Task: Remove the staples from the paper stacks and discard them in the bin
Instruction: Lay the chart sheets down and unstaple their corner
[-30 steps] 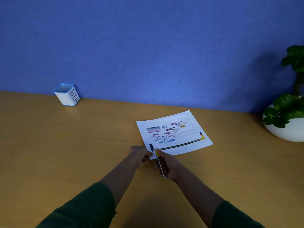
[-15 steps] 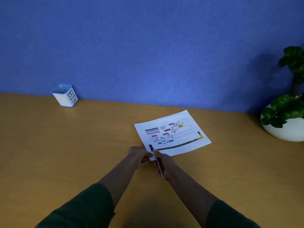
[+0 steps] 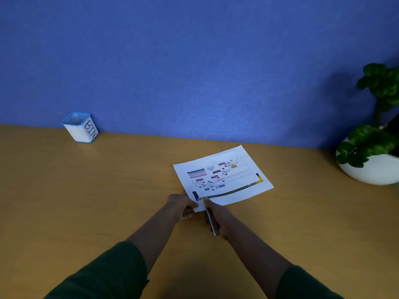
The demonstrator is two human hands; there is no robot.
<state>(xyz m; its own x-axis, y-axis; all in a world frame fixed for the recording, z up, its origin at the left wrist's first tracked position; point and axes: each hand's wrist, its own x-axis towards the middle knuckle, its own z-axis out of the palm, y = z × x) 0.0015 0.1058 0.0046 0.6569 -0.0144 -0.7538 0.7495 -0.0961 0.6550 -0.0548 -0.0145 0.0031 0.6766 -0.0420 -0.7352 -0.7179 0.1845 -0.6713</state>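
Observation:
A white paper stack (image 3: 224,175) printed with coloured charts lies on the wooden desk (image 3: 86,201), right of centre. My left hand (image 3: 181,206) pinches its near left corner. My right hand (image 3: 218,216) grips a slim dark staple remover (image 3: 210,219) with a yellow tip, and the tip touches that same corner. The staple itself is too small to make out. The white bin (image 3: 81,128) with a blue rim and the word BIN stands far left against the wall.
A white round pot (image 3: 371,171) with a leafy green plant stands at the desk's right edge. A blue wall (image 3: 194,72) closes off the back of the desk.
The view has shifted slightly. Both hands stay at the paper's near left corner, with the tool tip still on it.

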